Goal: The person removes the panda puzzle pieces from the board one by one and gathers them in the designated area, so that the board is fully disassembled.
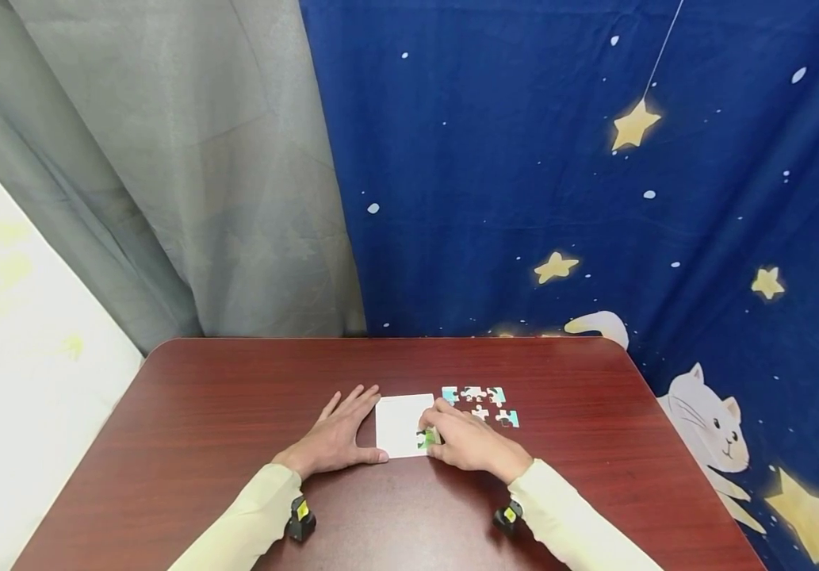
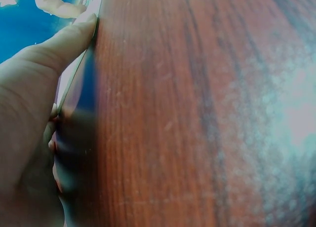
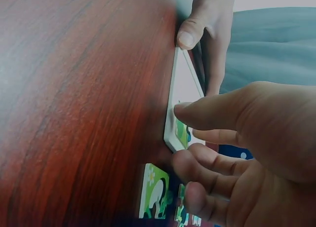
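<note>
A white square puzzle board [image 1: 398, 420] lies flat on the table. My left hand [image 1: 338, 436] rests spread at its left side, fingers straight, with the thumb touching the lower left corner. At the lower right corner my right hand [image 1: 469, 438] bends over the board and pinches a green puzzle piece [image 1: 429, 437] between thumb and fingers. In the right wrist view this green piece [image 3: 181, 133] sits inside the board's raised corner, partly covered by the fingers. Closer to the right hand's lower fingers lies a loose green-and-white puzzle piece [image 3: 154, 192] with a flower on it.
Several loose puzzle pieces [image 1: 496, 395] in light blue and white lie right of the board, some partly behind the right hand. The dark red table [image 1: 238, 396] ends at a back edge before grey and blue curtains [image 1: 487, 198].
</note>
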`<action>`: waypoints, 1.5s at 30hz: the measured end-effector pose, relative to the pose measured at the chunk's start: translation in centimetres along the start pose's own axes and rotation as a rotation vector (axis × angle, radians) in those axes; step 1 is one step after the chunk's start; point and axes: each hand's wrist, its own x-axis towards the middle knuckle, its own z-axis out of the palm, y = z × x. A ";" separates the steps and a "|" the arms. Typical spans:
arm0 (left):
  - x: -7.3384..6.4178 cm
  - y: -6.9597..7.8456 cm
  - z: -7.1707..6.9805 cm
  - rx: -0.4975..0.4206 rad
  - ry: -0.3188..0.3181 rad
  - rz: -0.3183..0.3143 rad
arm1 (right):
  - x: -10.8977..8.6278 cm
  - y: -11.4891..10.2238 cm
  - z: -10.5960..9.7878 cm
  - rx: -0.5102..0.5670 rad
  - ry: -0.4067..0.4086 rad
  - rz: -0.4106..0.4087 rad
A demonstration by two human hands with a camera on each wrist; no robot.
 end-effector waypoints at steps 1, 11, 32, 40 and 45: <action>0.0 0.0 0.0 -0.002 0.003 0.000 | 0.0 -0.1 0.0 -0.003 -0.003 -0.002; -0.1 0.0 0.1 -0.012 -0.004 -0.005 | 0.4 -0.4 0.0 -0.021 0.005 -0.009; -0.1 0.0 0.2 -0.020 0.027 0.022 | 0.7 0.1 0.1 0.009 0.092 -0.046; 0.0 0.1 0.0 0.008 -0.007 -0.011 | 0.2 0.3 -0.7 0.071 0.102 -0.086; 0.0 0.1 0.0 0.002 -0.006 -0.010 | -0.4 0.3 -1.3 0.099 0.088 -0.070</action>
